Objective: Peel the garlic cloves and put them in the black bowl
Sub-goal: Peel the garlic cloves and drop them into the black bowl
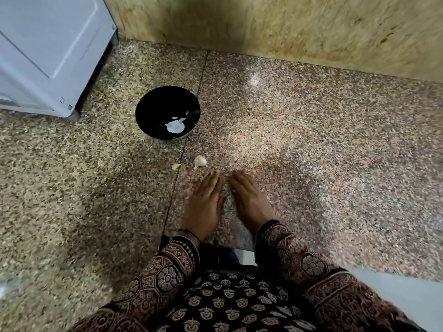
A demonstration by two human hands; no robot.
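**Granite worktop (311,140): both hands flat, garlic near the black bowl (148,109)**

Speckled stone in brown, grey and pink fills most of the frame. A dark seam runs from the top centre down toward the person's left wrist. The left hand (203,202) and the right hand (249,200) lie palm down on the worktop in the lower centre, side by side with a narrow gap between them. On each hand the fingers (211,183) are straight and pressed together, pointing toward the top of the frame, and they hold nothing. A dark thread (189,233) circles the left wrist, and patterned maroon sleeves (299,259) cover both forearms.

Just above the left fingertips lies a garlic clove (200,161), pale and seemingly in its skin, touched by neither hand. To its left, just across the seam, sits a small yellowish scrap (176,166). Whether it is peel or a small clove cannot be told.

The black bowl stands upright on the worktop left of centre, above the clove and apart from it. In its bottom lie white pieces (176,127), too blurred to tell cloves from skin, with a small curved bit at their upper right.

A white appliance (48,44) fills the upper left corner, near the bowl but not touching it. A yellowish stone wall (287,27) runs along the top of the frame behind the worktop.
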